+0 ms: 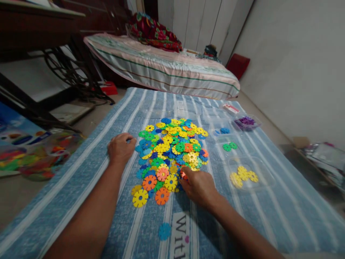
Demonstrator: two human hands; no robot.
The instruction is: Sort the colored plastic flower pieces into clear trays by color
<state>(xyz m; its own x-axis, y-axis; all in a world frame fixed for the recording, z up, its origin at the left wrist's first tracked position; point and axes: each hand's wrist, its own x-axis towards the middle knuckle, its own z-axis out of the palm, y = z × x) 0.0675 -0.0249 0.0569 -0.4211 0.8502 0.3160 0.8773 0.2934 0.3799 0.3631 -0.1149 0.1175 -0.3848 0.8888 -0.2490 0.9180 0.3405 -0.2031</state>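
Head view: two hands flank a loose heap, with colour groups set apart

Take the heap as the dial, twelve pointing away from the person. The broad heap of flat, notched plastic discs [172, 156] in mixed colours lies at its centre on the blue-and-white striped cloth [250, 212], spread thin, which leaves many single pieces exposed. The left hand [120, 148] rests at nine o'clock, loosely curled and gripping no piece; lying just outside the edge, it leaves the heap unobstructed. The right hand [201, 189] dips in at five o'clock, thumb and finger meeting at an orange-red notched disc [184, 175], though blur hides whether it is truly pinched. At three to four, a shallow clear plastic tray [265, 172] holds yellow notched discs [243, 173]; its walls likely stop them straying. Green notched discs [230, 146] sit near three and blue notched discs [224, 130] near two, their gaps keeping colours distinct.
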